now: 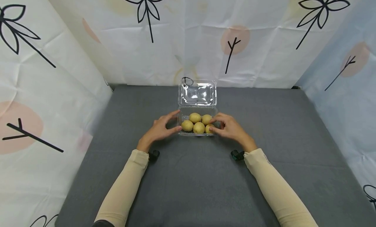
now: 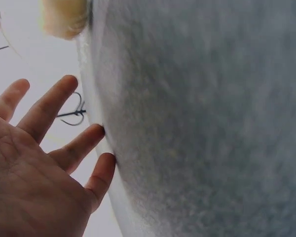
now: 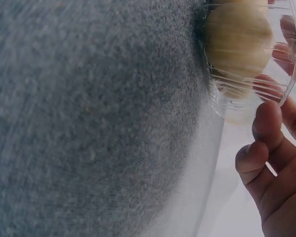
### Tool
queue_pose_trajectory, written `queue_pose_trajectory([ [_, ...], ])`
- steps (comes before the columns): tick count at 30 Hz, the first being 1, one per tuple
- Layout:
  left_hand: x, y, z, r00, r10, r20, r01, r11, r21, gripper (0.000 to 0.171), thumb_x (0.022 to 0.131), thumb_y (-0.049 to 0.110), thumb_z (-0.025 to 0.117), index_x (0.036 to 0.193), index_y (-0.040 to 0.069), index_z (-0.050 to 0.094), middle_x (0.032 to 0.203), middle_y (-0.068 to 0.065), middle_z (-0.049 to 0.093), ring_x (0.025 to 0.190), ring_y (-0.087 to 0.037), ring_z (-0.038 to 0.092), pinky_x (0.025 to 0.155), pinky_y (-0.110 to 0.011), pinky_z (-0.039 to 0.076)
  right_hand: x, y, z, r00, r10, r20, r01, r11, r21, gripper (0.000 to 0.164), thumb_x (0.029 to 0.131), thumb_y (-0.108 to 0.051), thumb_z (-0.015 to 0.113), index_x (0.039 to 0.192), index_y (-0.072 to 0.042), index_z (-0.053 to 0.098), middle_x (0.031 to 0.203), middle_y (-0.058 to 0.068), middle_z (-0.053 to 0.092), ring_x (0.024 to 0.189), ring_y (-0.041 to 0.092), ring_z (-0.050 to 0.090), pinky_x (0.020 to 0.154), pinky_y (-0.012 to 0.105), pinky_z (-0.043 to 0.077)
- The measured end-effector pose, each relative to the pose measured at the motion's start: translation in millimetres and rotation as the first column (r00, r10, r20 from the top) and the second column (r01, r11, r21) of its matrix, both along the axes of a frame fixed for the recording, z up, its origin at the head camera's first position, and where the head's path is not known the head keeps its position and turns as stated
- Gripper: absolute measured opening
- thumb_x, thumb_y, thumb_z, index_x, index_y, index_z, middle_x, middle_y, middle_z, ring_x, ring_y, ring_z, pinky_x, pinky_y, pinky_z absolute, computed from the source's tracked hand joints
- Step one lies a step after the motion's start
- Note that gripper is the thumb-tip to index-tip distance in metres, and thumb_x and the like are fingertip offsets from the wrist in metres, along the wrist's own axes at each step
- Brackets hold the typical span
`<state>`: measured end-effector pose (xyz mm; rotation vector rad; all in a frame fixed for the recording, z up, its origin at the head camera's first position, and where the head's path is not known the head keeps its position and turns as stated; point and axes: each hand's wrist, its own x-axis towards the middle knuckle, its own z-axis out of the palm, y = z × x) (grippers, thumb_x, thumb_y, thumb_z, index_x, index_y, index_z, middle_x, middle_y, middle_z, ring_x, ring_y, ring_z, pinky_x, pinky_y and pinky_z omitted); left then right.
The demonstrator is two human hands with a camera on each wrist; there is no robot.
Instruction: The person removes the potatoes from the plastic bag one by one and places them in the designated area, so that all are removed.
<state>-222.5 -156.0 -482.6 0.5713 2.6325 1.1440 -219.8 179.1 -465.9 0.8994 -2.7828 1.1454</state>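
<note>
A clear plastic clamshell box (image 1: 184, 134) sits on the grey table, its lid (image 1: 197, 93) raised at the back. Inside lie several round yellowish fruits (image 1: 198, 128), potato-like in look. At the box's left end my left hand (image 1: 161, 127) has its thumb and forefinger spread, fingertips right at the wall; its other fingers (image 2: 48, 106) extend loosely in the left wrist view. My right hand (image 1: 230, 127) reaches over the right end, thumb and forefinger pinching the front right fruit (image 1: 208, 129). Through the plastic, the right wrist view shows a fruit (image 3: 239, 42) near the fingers (image 3: 268, 121).
The grey tabletop (image 1: 194, 181) extends around the box. White patterned cloth (image 1: 202, 50) hangs behind the table and along both sides. A black wrist camera (image 1: 237, 154) sits below my right sleeve, another (image 1: 154, 155) at the left.
</note>
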Motion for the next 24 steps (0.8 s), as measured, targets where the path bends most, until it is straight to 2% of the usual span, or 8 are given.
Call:
queue_pose_trajectory([
  [6, -3.3, -2, -4.3, 1.0, -0.004, 0.005, 0.004, 0.999, -0.05, 0.082, 0.095, 0.056, 0.066, 0.162, 0.04, 0.023, 0.16, -0.004, 0.046, 0.154, -0.037, 0.022, 0.113, -0.065, 0.013, -2.7, -3, -0.8, 0.999, 0.04, 0.0, -0.039, 0.999, 0.034, 0.022, 0.089, -0.021, 0.081, 0.107, -0.009, 0.078, 0.103, 0.007, 0.071, 0.063, 0.008, 0.049, 0.062, 0.026, 0.044],
  [14, -2.5, -2, -5.7, 1.0, -0.022, 0.021, 0.024, 0.997, -0.067, 0.079, 0.095, 0.064, 0.061, 0.161, 0.046, 0.021, 0.165, 0.002, 0.037, 0.158, -0.037, 0.013, 0.112, -0.063, 0.012, -7.0, -6, 2.8, 0.997, 0.068, 0.043, -0.071, 0.994, 0.088, 0.028, 0.09, -0.023, 0.08, 0.113, -0.007, 0.077, 0.104, 0.009, 0.073, 0.073, 0.013, 0.055, 0.069, 0.03, 0.045],
  [20, -2.1, -2, -6.5, 1.0, -0.011, 0.012, 0.012, 0.998, -0.055, 0.079, 0.093, 0.061, 0.064, 0.16, 0.045, 0.026, 0.16, -0.001, 0.046, 0.158, -0.036, 0.013, 0.113, -0.062, 0.012, -11.9, -8, 8.5, 0.989, 0.108, 0.1, -0.119, 0.987, 0.106, 0.029, 0.089, -0.022, 0.081, 0.114, -0.007, 0.078, 0.107, 0.01, 0.075, 0.08, 0.02, 0.06, 0.074, 0.034, 0.047],
  [24, -2.2, -2, -8.4, 1.0, 0.0, 0.008, 0.0, 0.999, -0.05, 0.078, 0.093, 0.059, 0.066, 0.16, 0.046, 0.027, 0.157, -0.001, 0.049, 0.159, -0.034, 0.013, 0.113, -0.061, 0.012, -17.0, -9, 11.8, 0.981, 0.117, 0.157, -0.14, 0.98, 0.143, 0.031, 0.088, -0.024, 0.082, 0.115, -0.009, 0.078, 0.112, 0.008, 0.076, 0.092, 0.022, 0.067, 0.082, 0.039, 0.051],
])
